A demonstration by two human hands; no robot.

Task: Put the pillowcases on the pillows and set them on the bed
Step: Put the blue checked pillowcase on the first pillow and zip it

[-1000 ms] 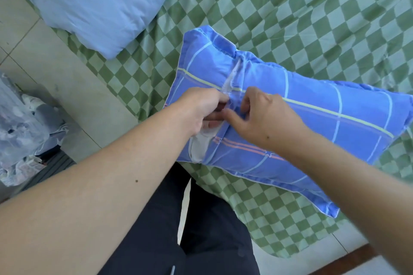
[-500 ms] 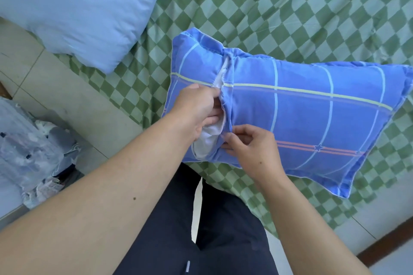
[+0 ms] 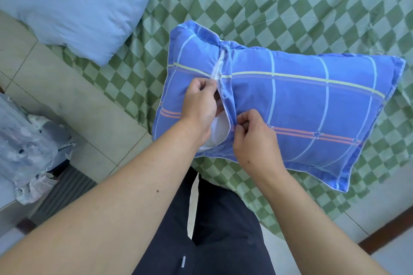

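A pillow in a blue plaid pillowcase (image 3: 301, 105) lies on the bed's green checkered sheet (image 3: 290, 6), near the edge in front of me. The case's opening runs down its left part, and white pillow (image 3: 218, 131) shows through the gap. My left hand (image 3: 199, 105) grips the left flap of the opening, fingers curled into the gap. My right hand (image 3: 252, 134) pinches the right edge of the opening lower down.
A light blue quilt (image 3: 73, 0) lies at the upper left, hanging over the bed edge. Beige floor tiles (image 3: 78, 100) show on the left, with a heap of pale patterned fabric (image 3: 24, 145) at the far left. My dark trousers (image 3: 212, 230) are below.
My right hand has slid from the middle of the opening down toward its lower end. The pillow has turned flatter and more level, and the gap now shows more white pillow.
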